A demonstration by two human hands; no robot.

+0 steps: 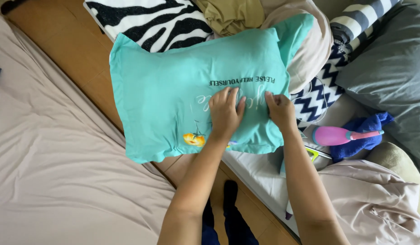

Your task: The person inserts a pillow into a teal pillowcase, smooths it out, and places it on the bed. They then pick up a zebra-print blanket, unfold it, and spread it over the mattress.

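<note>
A turquoise cotton pillow (173, 95) with dark lettering, pale script and a small orange motif near its lower edge sits mid-scene, over the wooden floor strip (78, 59) and the far bedding. The left hand (225, 113) lies flat, fingers spread, on it; the right hand (280, 111) pinches its fabric just beside. A pink plastic bottle (332, 135) lies right, on blue cloth (366, 131). The zebra-striped blanket (151, 20) is cut off at the far edge.

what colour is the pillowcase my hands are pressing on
Turquoise pillowcase, with a small orange-yellow print near the left hand; head view.
</note>
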